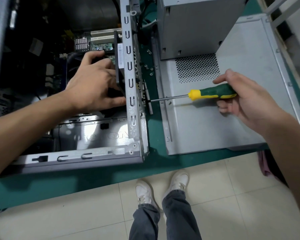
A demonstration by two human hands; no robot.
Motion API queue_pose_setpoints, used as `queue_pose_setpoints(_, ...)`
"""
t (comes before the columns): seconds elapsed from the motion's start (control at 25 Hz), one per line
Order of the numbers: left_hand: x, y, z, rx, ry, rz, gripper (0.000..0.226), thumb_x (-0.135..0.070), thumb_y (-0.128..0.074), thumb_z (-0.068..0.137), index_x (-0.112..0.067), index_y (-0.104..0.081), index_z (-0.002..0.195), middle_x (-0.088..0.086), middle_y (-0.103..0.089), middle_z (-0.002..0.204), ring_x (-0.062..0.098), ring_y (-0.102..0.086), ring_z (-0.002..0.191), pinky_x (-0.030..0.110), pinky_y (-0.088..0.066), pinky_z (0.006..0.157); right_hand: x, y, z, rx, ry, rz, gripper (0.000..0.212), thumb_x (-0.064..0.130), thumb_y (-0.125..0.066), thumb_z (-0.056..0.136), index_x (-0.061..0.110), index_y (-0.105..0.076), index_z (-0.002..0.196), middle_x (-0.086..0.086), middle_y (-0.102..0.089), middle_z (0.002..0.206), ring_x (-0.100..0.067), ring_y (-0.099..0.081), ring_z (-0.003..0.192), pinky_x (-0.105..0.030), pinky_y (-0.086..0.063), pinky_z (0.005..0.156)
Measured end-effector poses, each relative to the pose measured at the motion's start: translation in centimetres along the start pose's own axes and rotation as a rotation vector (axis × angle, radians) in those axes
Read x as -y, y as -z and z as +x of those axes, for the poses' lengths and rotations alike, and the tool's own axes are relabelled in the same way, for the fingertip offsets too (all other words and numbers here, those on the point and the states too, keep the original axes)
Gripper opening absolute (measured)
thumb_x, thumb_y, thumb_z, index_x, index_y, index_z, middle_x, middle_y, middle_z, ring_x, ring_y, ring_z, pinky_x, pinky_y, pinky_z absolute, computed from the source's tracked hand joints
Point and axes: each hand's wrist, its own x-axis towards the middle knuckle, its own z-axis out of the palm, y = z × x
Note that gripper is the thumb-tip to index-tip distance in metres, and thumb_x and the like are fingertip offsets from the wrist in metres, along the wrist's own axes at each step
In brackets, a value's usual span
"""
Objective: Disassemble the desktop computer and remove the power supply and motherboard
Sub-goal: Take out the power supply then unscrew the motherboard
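The right hand (241,96) has its fingers curled round the green-and-yellow handle of a screwdriver (210,93), thumb lying along the top; the shaft runs level from those fingers leftward, its tip set against the rear wall of the case (133,94). The right forearm comes in from the lower right, above a loose side panel (215,118) lying flat on the green table (154,163). The left hand (93,85) reaches down inside the open case, fingers bent and spread round a black fan (119,66) that stands against the inner face of that same wall, thumb low near the wall. Just beyond its fingertips the motherboard (100,45) shows in the case. A few screws (148,67) lie on the table between case and panel.
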Motion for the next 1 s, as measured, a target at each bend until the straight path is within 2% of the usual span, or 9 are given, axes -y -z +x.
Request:
queue_pose_setpoints(0.08, -0.05, 0.08, 0.07, -0.001, -0.003, -0.011, 0.05, -0.053, -0.044, 0.077, -0.012, -0.074, 0.071, 0.006, -0.068, 0.079, 0.026, -0.048, 0.093, 0.048, -0.025, 0.103, -0.13, -0.11, -0.14, 0.008, 0.02, 0.048, 0.009, 0.018, -0.055, 0.096, 0.022, -0.063, 0.095, 0.002, -0.058, 0.074, -0.015, -0.048, 0.061, -0.03, -0.036, 0.059)
queue_pose_setpoints(0.2, -0.09, 0.23, 0.01, -0.002, -0.003, -0.016, 0.05, -0.053, -0.045, 0.077, -0.013, -0.075, 0.073, 0.005, -0.069, 0.082, 0.025, -0.049, 0.095, 0.05, -0.025, 0.103, 0.16, 0.59, -0.38, 0.121, 0.027, 0.233, 0.036, 0.0, -0.054, 0.079, 0.03, -0.063, 0.097, -0.001, -0.064, 0.1, -0.018, -0.062, 0.09, -0.03, -0.051, 0.08)
queue_pose_setpoints(0.36, 0.01, 0.14, -0.02, -0.009, -0.006, -0.026, 0.049, -0.053, -0.045, 0.078, -0.014, -0.074, 0.072, 0.005, -0.069, 0.081, 0.026, -0.05, 0.094, 0.051, -0.026, 0.103, -0.21, 0.28, -0.29, -0.015, -0.029, -0.043, 0.018, 0.041, -0.058, 0.089, 0.025, -0.066, 0.091, -0.001, -0.057, 0.08, -0.017, -0.052, 0.063, -0.03, -0.044, 0.059)
queue_pose_setpoints(0.48, -0.08, 0.05, 0.02, -0.027, -0.032, -0.021, 0.048, -0.051, -0.046, 0.08, -0.013, -0.074, 0.072, 0.005, -0.068, 0.078, 0.025, -0.047, 0.092, 0.054, -0.028, 0.1, -0.2, 0.11, -0.3, 0.013, 0.03, 0.025, 0.011, 0.018, -0.057, 0.09, 0.025, -0.065, 0.094, 0.001, -0.058, 0.082, -0.016, -0.05, 0.066, -0.03, -0.042, 0.062)
queue_pose_setpoints(0.56, -0.13, 0.03, 0.13, -0.033, -0.053, -0.019, 0.047, -0.049, -0.046, 0.081, -0.012, -0.073, 0.07, 0.006, -0.067, 0.075, 0.025, -0.046, 0.091, 0.057, -0.03, 0.098, -0.13, 0.4, -0.39, 0.071, 0.038, 0.202, 0.032, 0.002, -0.057, 0.079, 0.028, -0.064, 0.096, -0.002, -0.062, 0.097, -0.02, -0.055, 0.086, -0.033, -0.05, 0.08)
queue_pose_setpoints(0.68, -0.09, 0.13, 0.03, -0.043, -0.058, -0.035, 0.044, -0.047, -0.047, 0.08, -0.012, -0.071, 0.066, 0.006, -0.065, 0.073, 0.024, -0.044, 0.089, 0.056, -0.03, 0.097, 0.04, 0.06, -0.54, 0.017, 0.022, 0.058, 0.006, 0.027, -0.061, 0.086, 0.028, -0.064, 0.091, -0.002, -0.058, 0.091, -0.017, -0.059, 0.08, -0.033, -0.054, 0.075)
queue_pose_setpoints(0.76, -0.14, 0.12, 0.1, -0.045, -0.057, -0.033, 0.045, -0.048, -0.047, 0.079, -0.013, -0.072, 0.066, 0.006, -0.065, 0.073, 0.024, -0.044, 0.089, 0.056, -0.03, 0.097, 0.21, -0.14, -0.52, -0.063, 0.007, -0.267, 0.022, 0.047, -0.054, 0.094, 0.028, -0.063, 0.089, 0.002, -0.051, 0.077, -0.014, -0.049, 0.06, -0.031, -0.044, 0.056)
queue_pose_setpoints(0.88, -0.03, 0.11, 0.1, -0.044, -0.055, -0.028, 0.045, -0.049, -0.047, 0.079, -0.013, -0.072, 0.067, 0.006, -0.066, 0.073, 0.023, -0.044, 0.088, 0.057, -0.03, 0.098, 0.44, 0.04, -0.34, -0.018, 0.067, -0.14, 0.007, 0.024, -0.056, 0.098, 0.027, -0.063, 0.096, 0.005, -0.051, 0.077, -0.013, -0.045, 0.06, -0.028, -0.039, 0.055)
queue_pose_setpoints(1.0, -0.04, 0.04, 0.09, -0.052, -0.05, -0.032, 0.045, -0.05, -0.048, 0.08, -0.014, -0.072, 0.069, 0.005, -0.067, 0.077, 0.023, -0.045, 0.089, 0.05, -0.028, 0.099, 0.42, 0.76, -0.37, 0.123, 0.077, 0.148, 0.037, -0.005, -0.059, 0.085, 0.027, -0.062, 0.103, 0.0, -0.058, 0.099, -0.012, -0.059, 0.082, -0.023, -0.051, 0.076)
